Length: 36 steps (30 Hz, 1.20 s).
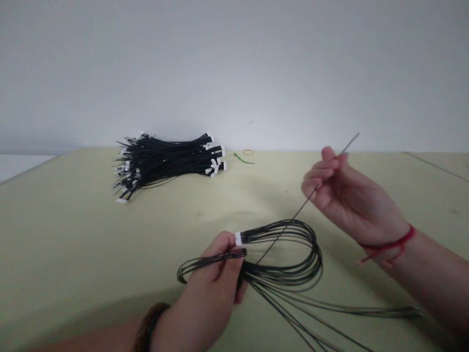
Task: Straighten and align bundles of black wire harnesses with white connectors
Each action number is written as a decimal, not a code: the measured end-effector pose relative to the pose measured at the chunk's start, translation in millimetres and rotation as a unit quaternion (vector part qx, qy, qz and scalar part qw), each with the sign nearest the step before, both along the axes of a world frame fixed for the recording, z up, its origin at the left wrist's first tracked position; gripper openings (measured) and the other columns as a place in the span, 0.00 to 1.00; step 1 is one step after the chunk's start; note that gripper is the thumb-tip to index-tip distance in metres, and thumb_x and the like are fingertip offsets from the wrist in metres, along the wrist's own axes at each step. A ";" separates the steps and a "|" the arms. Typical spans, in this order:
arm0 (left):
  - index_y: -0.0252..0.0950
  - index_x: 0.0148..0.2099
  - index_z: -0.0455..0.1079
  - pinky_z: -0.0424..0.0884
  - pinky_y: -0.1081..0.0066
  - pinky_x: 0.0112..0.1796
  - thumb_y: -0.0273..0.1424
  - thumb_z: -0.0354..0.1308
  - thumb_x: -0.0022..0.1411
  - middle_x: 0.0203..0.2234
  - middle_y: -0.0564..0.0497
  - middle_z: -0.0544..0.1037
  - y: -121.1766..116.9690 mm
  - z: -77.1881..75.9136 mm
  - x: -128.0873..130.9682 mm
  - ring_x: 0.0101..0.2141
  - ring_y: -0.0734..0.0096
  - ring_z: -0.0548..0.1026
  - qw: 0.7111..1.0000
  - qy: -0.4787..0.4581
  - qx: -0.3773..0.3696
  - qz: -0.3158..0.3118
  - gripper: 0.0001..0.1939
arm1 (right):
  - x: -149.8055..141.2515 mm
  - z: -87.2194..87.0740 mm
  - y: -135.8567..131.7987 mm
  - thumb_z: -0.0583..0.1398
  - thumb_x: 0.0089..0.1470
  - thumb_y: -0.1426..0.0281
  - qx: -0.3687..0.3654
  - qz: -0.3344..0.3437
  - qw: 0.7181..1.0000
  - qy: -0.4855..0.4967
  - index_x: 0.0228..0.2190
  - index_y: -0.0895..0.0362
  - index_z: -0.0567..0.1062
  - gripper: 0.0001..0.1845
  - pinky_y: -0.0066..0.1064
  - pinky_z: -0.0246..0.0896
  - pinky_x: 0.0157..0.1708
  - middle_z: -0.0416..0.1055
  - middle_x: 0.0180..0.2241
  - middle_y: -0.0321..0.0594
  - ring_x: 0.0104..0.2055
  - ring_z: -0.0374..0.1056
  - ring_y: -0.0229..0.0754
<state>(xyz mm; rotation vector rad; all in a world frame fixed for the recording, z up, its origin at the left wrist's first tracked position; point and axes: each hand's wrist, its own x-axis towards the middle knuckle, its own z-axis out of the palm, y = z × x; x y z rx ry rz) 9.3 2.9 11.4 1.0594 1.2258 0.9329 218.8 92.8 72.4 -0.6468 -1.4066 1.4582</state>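
Yellow-green table (pixel 66 244), wire bundle (pixel 164 161) beyond; left hand (pixel 214 278) clutches wires (pixel 286 249), right hand (pixel 348 195) pinches one.

Black wires (pixel 282 227) looped from white connector (pixel 238 238)

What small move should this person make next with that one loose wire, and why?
Probably the right hand should ease the thin black wire down alongside the looped wires, since it stands apart from them while the left hand grips the bundle by its white connector.
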 end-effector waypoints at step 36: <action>0.40 0.33 0.63 0.60 0.77 0.25 0.38 0.47 0.63 0.24 0.56 0.62 -10.6 -1.2 -17.8 0.25 0.74 0.58 0.984 0.116 0.097 -0.090 0.09 | -42.1 -6.1 -82.7 0.51 0.58 0.76 0.411 -0.062 0.726 -0.547 0.23 0.55 0.59 0.12 0.29 0.41 0.21 0.57 0.19 0.29 0.20 0.52 0.34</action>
